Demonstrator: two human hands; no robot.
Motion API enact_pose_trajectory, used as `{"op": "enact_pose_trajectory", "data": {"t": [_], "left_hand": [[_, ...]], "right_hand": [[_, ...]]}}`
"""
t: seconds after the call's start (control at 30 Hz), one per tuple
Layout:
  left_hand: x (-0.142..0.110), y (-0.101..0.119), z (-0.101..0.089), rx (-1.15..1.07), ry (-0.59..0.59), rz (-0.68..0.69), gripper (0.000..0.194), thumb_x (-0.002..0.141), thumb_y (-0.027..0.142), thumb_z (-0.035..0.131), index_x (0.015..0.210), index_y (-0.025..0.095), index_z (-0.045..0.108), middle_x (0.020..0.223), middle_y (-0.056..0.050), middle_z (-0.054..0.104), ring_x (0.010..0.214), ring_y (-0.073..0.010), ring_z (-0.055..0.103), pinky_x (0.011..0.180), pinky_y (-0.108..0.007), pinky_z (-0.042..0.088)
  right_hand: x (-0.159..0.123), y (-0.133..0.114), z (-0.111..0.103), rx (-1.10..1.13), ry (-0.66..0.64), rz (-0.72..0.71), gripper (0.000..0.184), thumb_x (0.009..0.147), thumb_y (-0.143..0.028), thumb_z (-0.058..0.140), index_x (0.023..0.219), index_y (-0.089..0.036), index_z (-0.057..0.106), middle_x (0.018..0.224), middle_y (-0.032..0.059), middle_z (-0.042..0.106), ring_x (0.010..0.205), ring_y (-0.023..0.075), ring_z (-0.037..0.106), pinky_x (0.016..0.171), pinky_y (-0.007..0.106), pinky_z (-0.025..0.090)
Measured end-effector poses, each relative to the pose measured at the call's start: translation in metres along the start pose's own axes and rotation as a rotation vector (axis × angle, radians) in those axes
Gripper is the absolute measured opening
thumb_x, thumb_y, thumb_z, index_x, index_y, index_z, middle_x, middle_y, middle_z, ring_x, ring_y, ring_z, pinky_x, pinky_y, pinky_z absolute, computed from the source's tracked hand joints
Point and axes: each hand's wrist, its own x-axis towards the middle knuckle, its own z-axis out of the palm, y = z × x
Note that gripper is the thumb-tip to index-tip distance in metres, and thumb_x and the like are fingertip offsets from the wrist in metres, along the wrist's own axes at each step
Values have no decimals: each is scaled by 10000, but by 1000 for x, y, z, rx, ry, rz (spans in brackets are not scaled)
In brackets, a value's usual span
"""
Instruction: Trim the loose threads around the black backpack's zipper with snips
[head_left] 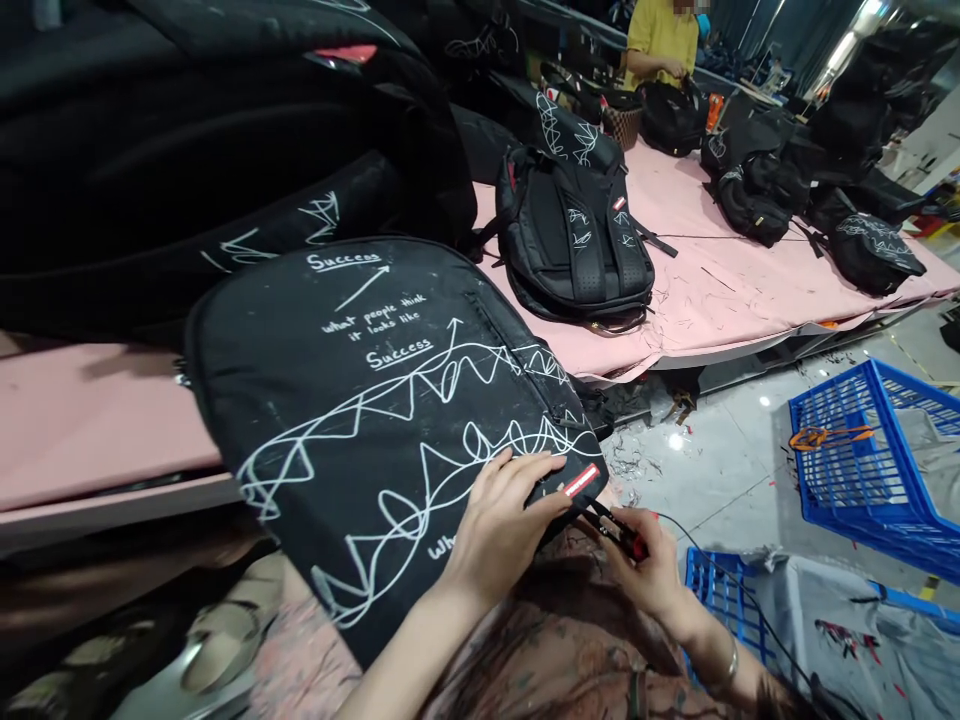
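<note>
A black backpack [330,380] with white scribbled lines and handwritten words such as "Success" lies before me, its lower part toward my body. My left hand [499,520] rests on its front panel with fingers spread, thumb beside a small red label [582,481]. In my right hand [649,565] is a small black-and-red hand tool [634,542], closed in the fingers at the bag's corner just past the label. Its exact kind is partly hidden by the fingers. A thin dark cable [712,548] runs near this hand toward the lower right.
Another black backpack [577,240] lies on the pink-covered table [690,270], with more black bags [874,250] farther right. Large black bags [225,130] stand at left. Blue crates [847,440] are on the floor at right. A person in yellow [660,40] works at the far end.
</note>
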Motion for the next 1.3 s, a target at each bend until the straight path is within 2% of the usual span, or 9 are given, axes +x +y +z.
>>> {"op": "enact_pose_trajectory", "data": {"t": [0.1,0.3,0.47,0.63,0.93,1.07,1.17,1.23,1.3], "left_hand": [[2,5,2,-20,46,-81,208,861,161,451,816,226,643,1043,-55,606,1000,-201,534,949,-486,357],[2,2,-5,-137,100,-164,199,877,187,444,793,193,624,1020,-60,599,974,-186,532,864,-373,411],[1,5,-5,-37,59,-73,184,868,190,469,970,226,618,1119,-81,573,1043,-225,514,917,-461,378],[4,13,-1,20,92,-92,164,865,173,474,796,200,620,1031,-61,621,1011,-215,548,942,-481,337],[7,16,-2,1,129,-163,200,869,174,454,751,193,615,928,-42,630,938,-200,555,903,-423,331],[1,16,-5,-142,189,-292,213,883,206,418,772,188,598,905,-44,623,906,-182,559,853,-359,389],[-7,26,-8,-368,206,-364,168,877,218,426,807,187,575,849,-27,619,808,-139,575,728,-261,447],[-14,38,-8,-513,113,-364,157,870,232,441,777,186,559,752,-4,605,696,-113,566,627,-215,446],[-22,51,-5,-611,-51,-378,206,870,272,452,706,183,540,650,13,571,610,-104,539,572,-204,434]], "right_hand": [[2,-6,5,17,4,-22,241,791,-180,588,1019,-220,519,792,3,637,622,126,592,552,221,482],[3,-12,17,12,-4,-20,276,802,-175,569,1069,-217,512,865,23,644,719,145,617,643,250,515],[2,-14,20,-40,39,-45,269,813,-171,556,1074,-217,508,849,22,641,708,143,620,641,250,521],[0,-10,23,-83,58,-80,251,830,-186,538,1078,-198,502,863,42,642,728,154,624,628,256,517],[3,-4,33,-24,66,-129,214,843,-156,501,1051,-201,522,796,41,636,705,167,619,609,272,508],[11,3,21,146,97,1,208,831,-197,563,1038,-210,551,874,51,637,763,169,615,665,286,509],[34,15,2,169,113,78,201,813,-260,602,1006,-205,602,917,60,613,845,189,584,734,317,488],[53,28,-11,177,94,64,186,802,-279,619,976,-212,629,952,64,591,923,203,551,804,343,457],[68,42,-21,232,47,48,173,802,-291,623,957,-216,633,950,61,586,935,200,539,810,341,445]]}}
